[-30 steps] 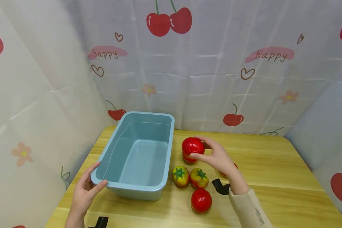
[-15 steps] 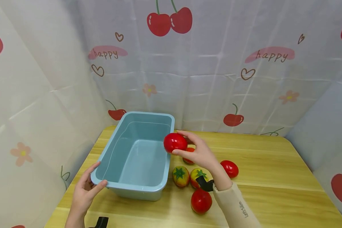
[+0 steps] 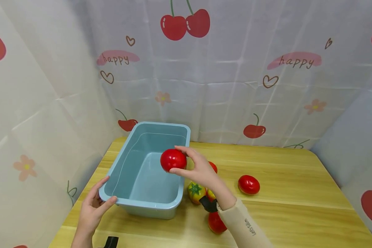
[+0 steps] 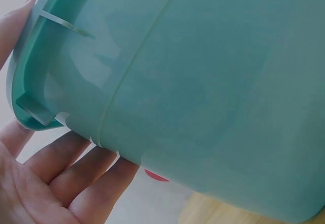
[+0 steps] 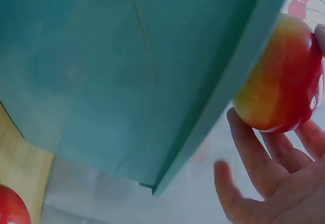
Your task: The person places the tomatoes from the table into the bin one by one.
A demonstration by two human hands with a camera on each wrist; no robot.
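My right hand [image 3: 201, 170] holds a shiny red tomato [image 3: 173, 159] over the right part of a light blue plastic tub [image 3: 147, 205]. In the right wrist view this tomato [image 5: 282, 76] shows yellow patches and sits in the fingers, above the tub's rim. At the tub's near left corner, my left hand [image 3: 91, 206] grips the rim; the left wrist view shows its fingers [image 4: 96, 170] against the outer wall.
Right of the tub lie a yellow-green tomato [image 3: 196, 192] with a green star top and a red tomato [image 3: 216, 223]. Others are partly hidden by my right arm. Another red tomato [image 3: 249, 184] lies farther right on the wooden table [image 3: 291, 206]. Printed curtains [image 3: 229, 86] surround it.
My right hand has lifted the red tomato off the table and carried it left, across the tub's right rim to above its inside. The left hand has stayed at the corner.
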